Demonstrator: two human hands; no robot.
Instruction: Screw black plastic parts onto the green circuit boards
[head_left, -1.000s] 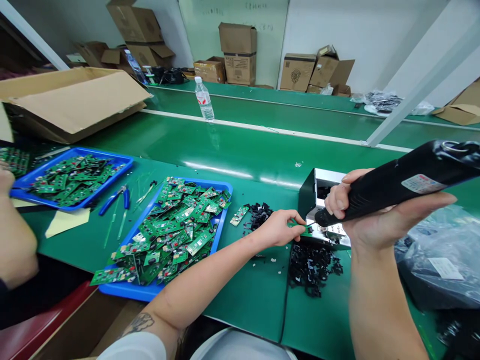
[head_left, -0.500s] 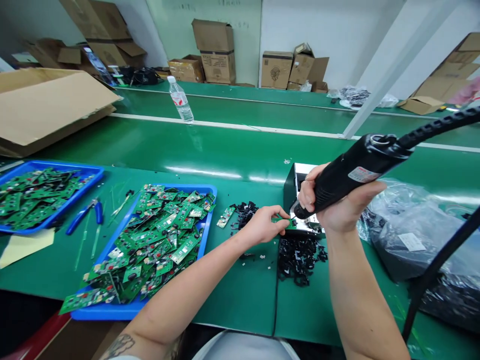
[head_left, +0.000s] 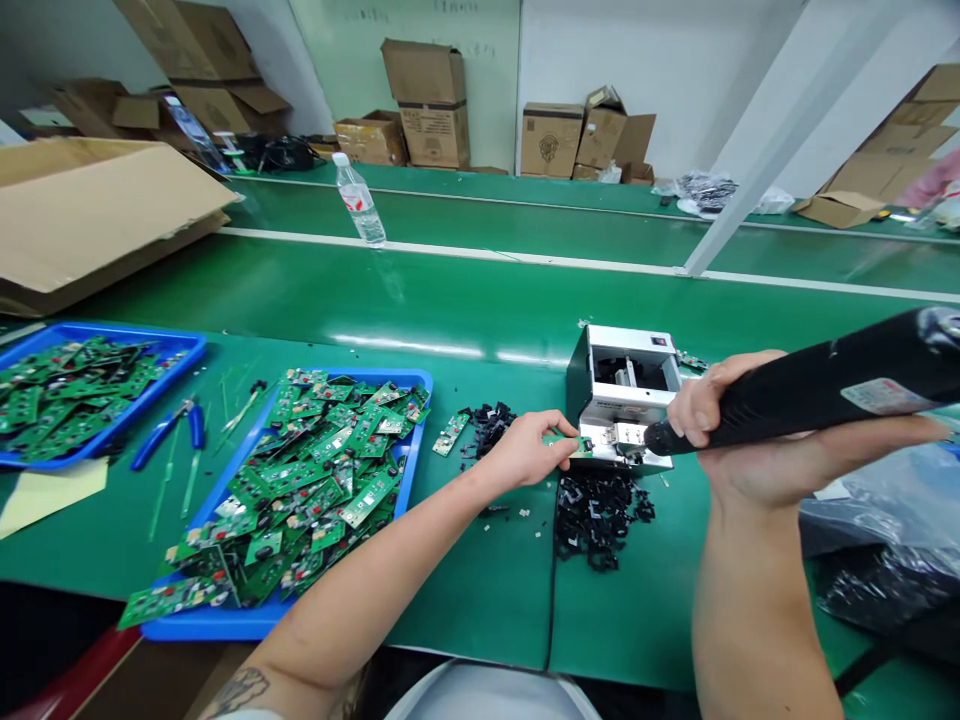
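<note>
Far tray: a blue tray (head_left: 97, 335) with many green circuit boards (head_left: 75, 395) lies well left of the metal machine, at the edge of the view.

Pliers: blue pliers (head_left: 169, 435) lie left of the machine, between the far tray and the near tray.

Near tray: a second blue tray (head_left: 225, 625) lies left of the machine and is heaped with more boards.

Black pieces: one small pile of black plastic pieces (head_left: 487, 430) lies just left of the machine, and a larger pile (head_left: 600, 520) lies just in front of it.

Left hand: the left hand (head_left: 529, 450) comes from the lower left to the front of the machine. Its thumb and fingers pinch a small green board (head_left: 574, 447).

Small board: it is at the front of the machine, partly hidden by the fingers. Its long axis seems to run left to right, toward the machine, but I cannot tell exactly. The left hand is the nearer hand.

Metal machine: the metal machine (head_left: 619, 395) stands upright on the green bench (head_left: 487, 630), between the two hands.

Right hand: the right hand (head_left: 750, 430) is closed around a black tool (head_left: 847, 400), just right of the machine.

Black tool: its long axis runs from the right edge toward the machine, and its tip is very near the small board.
</note>
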